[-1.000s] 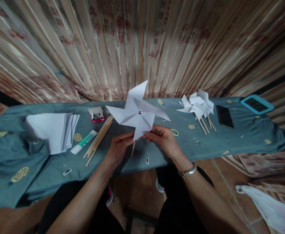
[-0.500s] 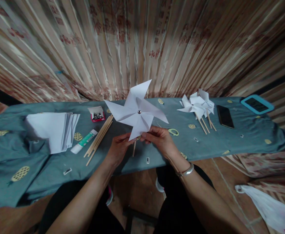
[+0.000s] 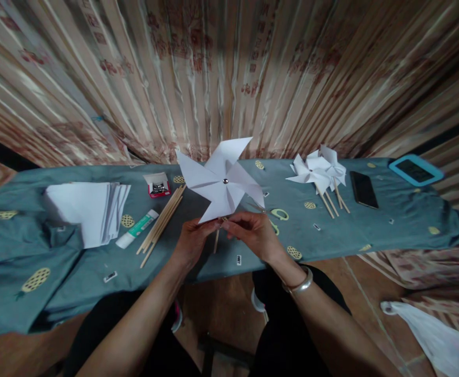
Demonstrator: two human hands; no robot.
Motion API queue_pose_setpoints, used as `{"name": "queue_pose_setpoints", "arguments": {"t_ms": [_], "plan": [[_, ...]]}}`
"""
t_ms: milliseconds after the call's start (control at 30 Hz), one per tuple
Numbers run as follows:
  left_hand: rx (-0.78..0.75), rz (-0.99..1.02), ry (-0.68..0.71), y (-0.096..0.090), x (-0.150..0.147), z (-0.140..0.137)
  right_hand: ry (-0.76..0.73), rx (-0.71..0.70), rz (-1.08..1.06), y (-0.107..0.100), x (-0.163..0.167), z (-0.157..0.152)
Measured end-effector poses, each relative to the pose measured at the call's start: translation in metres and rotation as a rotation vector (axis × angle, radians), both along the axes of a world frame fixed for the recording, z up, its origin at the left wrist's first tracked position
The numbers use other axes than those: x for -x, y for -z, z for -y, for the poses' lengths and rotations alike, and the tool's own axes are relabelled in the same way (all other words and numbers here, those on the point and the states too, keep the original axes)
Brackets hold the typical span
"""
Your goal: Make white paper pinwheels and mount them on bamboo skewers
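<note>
The fingers (image 3: 209, 226) of the left hand (image 3: 192, 243) are closed on the lower tip of a white paper pinwheel (image 3: 221, 180), and the fingers (image 3: 229, 226) of the right hand (image 3: 255, 233) are pinched shut just beside them, at the same lower blade and the top of the pinwheel's wooden stick (image 3: 216, 242). The two sets of fingertips almost meet. The pinwheel is held upright above the near edge of the surface (image 3: 371, 230), its blades fanned out around a small metal pin (image 3: 225, 181) at the centre; the stick hangs down between the hands. A silver bangle (image 3: 298, 284) sits on the right wrist.

On the teal cloth that covers the surface, a bundle of wooden sticks (image 3: 162, 222) lies left of the hands, with a glue tube (image 3: 137, 229) beside it and a small red box of pins (image 3: 156, 185) behind. Farther left is a stack of white paper (image 3: 88, 204). Right of the hands lie green-handled scissors (image 3: 279, 214), partly hidden, then a cluster of finished pinwheels (image 3: 319, 170) on sticks, a black phone (image 3: 363, 189) and a blue-framed tablet (image 3: 415, 169). A striped curtain (image 3: 229, 73) hangs behind.
</note>
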State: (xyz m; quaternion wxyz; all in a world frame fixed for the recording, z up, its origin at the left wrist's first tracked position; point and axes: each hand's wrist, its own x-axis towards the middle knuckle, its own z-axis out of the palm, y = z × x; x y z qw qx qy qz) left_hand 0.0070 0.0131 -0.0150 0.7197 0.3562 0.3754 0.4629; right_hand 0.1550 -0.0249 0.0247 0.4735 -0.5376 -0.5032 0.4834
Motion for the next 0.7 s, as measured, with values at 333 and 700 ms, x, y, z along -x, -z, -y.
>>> {"name": "queue_pose_setpoints", "arguments": {"t_ms": [333, 700], "plan": [[0.102, -0.042, -0.033, -0.006, 0.003, -0.001, 0.465, -0.41, 0.537, -0.03, -0.04, 0.007], [0.144, -0.088, 0.088, -0.011, 0.007, 0.001, 0.365, -0.221, 0.106, -0.005, -0.054, -0.01]]}}
